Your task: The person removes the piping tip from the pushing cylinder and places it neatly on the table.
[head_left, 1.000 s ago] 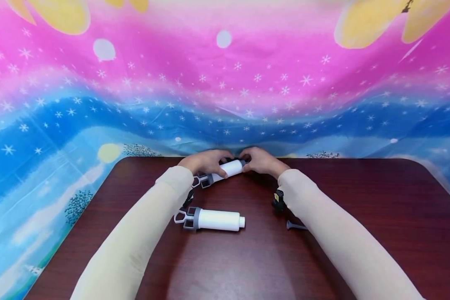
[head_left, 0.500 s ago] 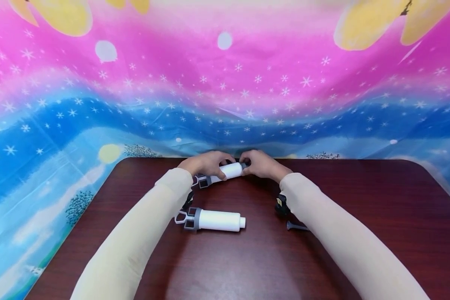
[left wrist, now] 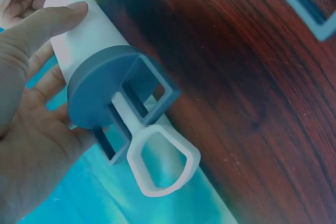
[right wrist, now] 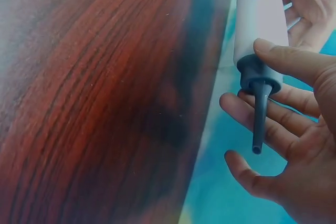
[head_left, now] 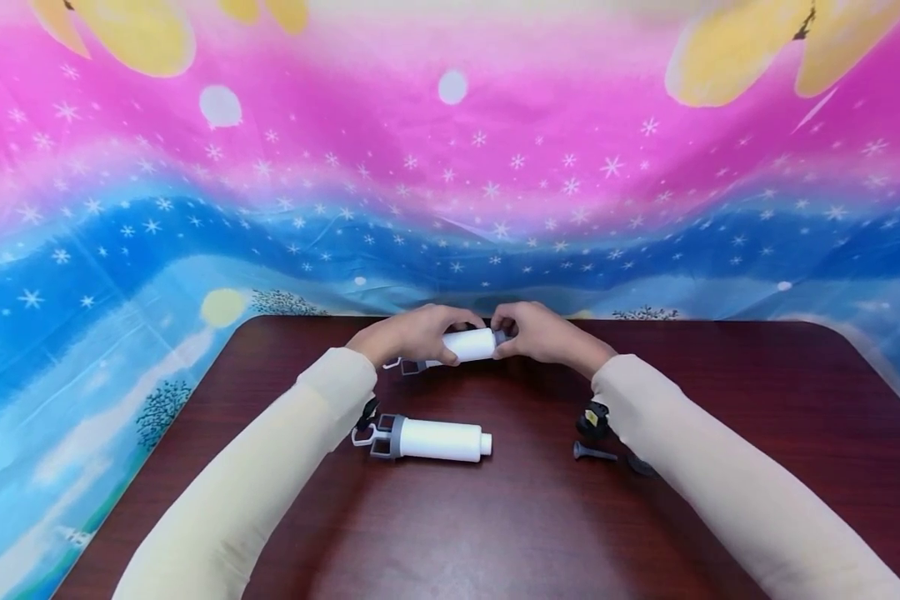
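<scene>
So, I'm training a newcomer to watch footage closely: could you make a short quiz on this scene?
1. True or false: the left hand grips the held syringe by its white barrel.

2. What sits at the front end of the held syringe?
A. A red cap
B. A dark grey nozzle
C. A clear hose

3. Fill in the blank: the second syringe lies on the table with its narrow white tip pointing toward the person's ____.

Key: 1. True. 2. B. 3. Right.
</scene>
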The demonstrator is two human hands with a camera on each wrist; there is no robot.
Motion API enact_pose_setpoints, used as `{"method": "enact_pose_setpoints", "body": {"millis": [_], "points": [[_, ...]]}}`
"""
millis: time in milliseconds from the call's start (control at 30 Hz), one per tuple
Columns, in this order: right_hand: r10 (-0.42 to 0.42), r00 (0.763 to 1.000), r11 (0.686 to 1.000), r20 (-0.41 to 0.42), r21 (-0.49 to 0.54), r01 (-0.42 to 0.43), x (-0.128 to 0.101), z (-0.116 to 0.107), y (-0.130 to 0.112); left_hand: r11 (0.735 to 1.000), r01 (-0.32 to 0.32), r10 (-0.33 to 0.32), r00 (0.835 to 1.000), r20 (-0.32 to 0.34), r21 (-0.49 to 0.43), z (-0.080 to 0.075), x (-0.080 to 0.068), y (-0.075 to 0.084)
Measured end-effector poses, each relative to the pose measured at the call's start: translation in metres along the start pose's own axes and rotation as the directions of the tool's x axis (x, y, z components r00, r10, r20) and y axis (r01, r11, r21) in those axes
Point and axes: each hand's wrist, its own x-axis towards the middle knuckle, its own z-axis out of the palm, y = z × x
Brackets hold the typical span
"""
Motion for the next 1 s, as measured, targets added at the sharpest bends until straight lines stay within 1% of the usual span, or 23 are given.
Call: {"method": "enact_pose_setpoints", "body": {"millis": [200,267,433,533,667,767,867,1000], "points": [[-0.034,0.999,0.998,-0.017,0.049,0.034,-0.019,-0.009,-0.003,0.999,-0.052,0.052,0.998,-0.046,0.000,0.001,-0.011,0.011],[-0.041,0.999,0.997,-0.029,0.062,0.043,-0.025,-0.011,-0.003,0.997,-0.079,0.079,0.995,-0.063,0.000,0.001,-0.014,0.014],[-0.045,0.998,0.994,-0.045,0.094,0.049,-0.037,-0.017,-0.001,0.989,-0.150,0.150,0.983,-0.109,0.004,0.002,-0.020,0.022],[-0.049,0.998,0.991,-0.042,0.119,0.054,-0.044,-0.020,-0.001,0.984,-0.176,0.177,0.975,-0.133,0.017,0.002,-0.025,0.027],[-0.055,0.997,0.984,-0.048,0.166,0.063,-0.054,-0.024,-0.003,0.980,-0.192,0.197,0.965,-0.173,0.046,0.002,-0.033,0.035],[-0.055,0.997,0.979,-0.056,0.193,0.065,-0.062,-0.027,-0.005,0.978,-0.194,0.207,0.956,-0.207,0.082,0.002,-0.040,0.040],[-0.051,0.997,0.976,-0.060,0.210,0.063,-0.068,-0.029,-0.007,0.972,-0.185,0.216,0.946,-0.242,0.143,0.004,-0.046,0.046],[-0.034,0.997,0.970,-0.064,0.240,0.049,-0.074,-0.030,-0.007,0.949,-0.179,0.253,0.924,-0.287,0.260,0.006,-0.053,0.053]]}}
